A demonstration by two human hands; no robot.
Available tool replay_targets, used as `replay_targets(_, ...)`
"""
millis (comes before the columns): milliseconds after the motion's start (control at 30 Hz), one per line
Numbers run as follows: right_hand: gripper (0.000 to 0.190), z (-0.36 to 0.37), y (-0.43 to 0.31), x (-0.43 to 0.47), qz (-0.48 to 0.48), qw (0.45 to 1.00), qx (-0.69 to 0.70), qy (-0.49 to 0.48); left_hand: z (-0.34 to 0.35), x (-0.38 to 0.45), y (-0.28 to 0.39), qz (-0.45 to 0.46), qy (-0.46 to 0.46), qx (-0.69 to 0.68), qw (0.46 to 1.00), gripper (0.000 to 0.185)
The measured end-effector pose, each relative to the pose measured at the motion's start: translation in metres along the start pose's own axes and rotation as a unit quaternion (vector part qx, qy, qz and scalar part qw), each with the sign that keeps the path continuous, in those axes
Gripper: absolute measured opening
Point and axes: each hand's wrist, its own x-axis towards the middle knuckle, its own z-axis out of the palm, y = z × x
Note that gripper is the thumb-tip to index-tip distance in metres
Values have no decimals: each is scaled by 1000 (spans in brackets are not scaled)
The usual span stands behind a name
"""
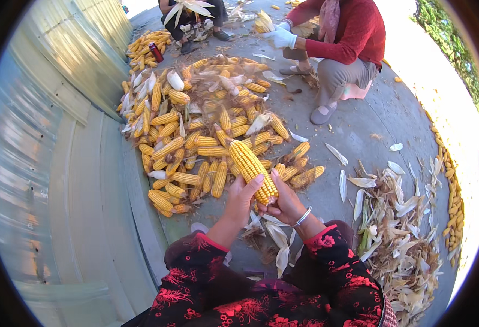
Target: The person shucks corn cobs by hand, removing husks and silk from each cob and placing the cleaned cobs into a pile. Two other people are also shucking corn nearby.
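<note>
A bare, yellow ear of corn (251, 169) is held between both my hands, tilted with its tip pointing away to the upper left. My left hand (241, 196) grips its lower left side, thumb laid along the kernels. On the lower right, my right hand (284, 201), with a silver bracelet at the wrist, closes around the butt end. Just beyond the hands lies a broad heap of husked corn ears (212, 151), mixed with brown silk and some pale husks. Loose dry husks (279, 241) lie on the ground below my hands.
A corrugated metal wall (59, 155) runs along the left. Dry husks (407, 237) are piled at the right. One person in red with white gloves (284, 36) crouches at the upper right; another person (194, 16) sits at the top. A red can (156, 52) stands near another corn heap.
</note>
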Motion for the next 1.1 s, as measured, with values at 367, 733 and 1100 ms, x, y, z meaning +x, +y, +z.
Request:
replay_targets(367,34,-10,-2,-11,-67,978,-198,-1,-19,20,6,-5,120,-76,990,44)
replay_targets(733,44,-17,-10,-7,-141,980,-88,113,10,18,-28,-38,87,12,995,44)
replay_targets(1100,35,-23,-13,-14,-148,959,-222,93,-3,15,-5,35,53,34,997,38)
